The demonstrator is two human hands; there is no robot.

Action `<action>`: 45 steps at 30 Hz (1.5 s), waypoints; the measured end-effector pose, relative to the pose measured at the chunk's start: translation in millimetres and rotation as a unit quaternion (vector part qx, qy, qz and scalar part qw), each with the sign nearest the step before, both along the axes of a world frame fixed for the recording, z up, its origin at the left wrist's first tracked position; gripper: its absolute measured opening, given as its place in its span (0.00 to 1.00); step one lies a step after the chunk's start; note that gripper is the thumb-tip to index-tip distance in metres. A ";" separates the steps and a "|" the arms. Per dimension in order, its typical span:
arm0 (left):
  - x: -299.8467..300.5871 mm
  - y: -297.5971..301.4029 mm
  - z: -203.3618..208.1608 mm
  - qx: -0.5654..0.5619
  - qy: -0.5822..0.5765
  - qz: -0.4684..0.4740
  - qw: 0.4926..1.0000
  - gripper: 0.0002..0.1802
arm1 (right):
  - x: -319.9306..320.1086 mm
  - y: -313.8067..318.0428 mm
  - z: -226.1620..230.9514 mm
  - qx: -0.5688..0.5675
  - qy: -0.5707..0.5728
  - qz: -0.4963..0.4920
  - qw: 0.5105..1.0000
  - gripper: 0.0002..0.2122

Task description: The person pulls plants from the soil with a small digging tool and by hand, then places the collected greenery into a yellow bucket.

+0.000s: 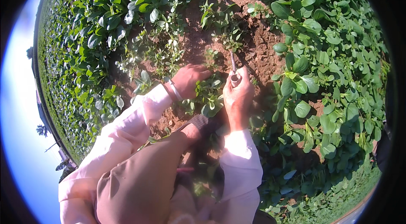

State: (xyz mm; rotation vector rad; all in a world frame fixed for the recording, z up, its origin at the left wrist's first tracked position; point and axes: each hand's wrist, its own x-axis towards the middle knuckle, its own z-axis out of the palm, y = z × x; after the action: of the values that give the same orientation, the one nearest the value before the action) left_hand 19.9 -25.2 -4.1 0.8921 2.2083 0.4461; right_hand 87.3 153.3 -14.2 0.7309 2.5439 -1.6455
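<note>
My right hand [239,95] is wrapped round a hand weeding tool [233,62] with a thin metal shaft and a round, hollow tube end. The shaft points away from me, toward small weeds [228,43] on the reddish soil; its far tip is lost among them. To the left, my left hand [190,82] is low over the ground with its fingers bent and pressed together. A leafy green plant [210,93] stands between the hands, right beside the left fingers. Whatever those fingers grip is hidden.
Broad-leaved crop rows grow on the left [101,25] and on the right [304,76]. A strip of bare, cloddy soil [264,38] runs between them, with low weeds [163,54] at its left. My bent knee [139,177] and foot [203,124] are close below the hands.
</note>
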 end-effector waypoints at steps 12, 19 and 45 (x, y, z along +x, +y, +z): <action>-7.5 7.7 -0.6 0.021 0.056 0.005 0.998 0.41 | -25.0 10.9 11.1 -0.193 -0.044 -0.100 0.975 0.09; -23.1 9.1 10.2 0.048 0.086 0.022 0.995 0.37 | -51.2 -5.4 4.7 -0.014 0.001 0.004 1.000 0.06; -137.3 53.9 -27.8 0.012 0.179 0.133 0.975 0.25 | -40.8 13.7 13.2 -0.030 0.019 -0.061 0.998 0.08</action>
State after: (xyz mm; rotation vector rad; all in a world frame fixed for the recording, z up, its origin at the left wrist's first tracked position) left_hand -117.4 28.7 -31.8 0.7338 2.6771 0.4660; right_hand 46.4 166.9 -1.0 0.8725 2.5089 -1.7810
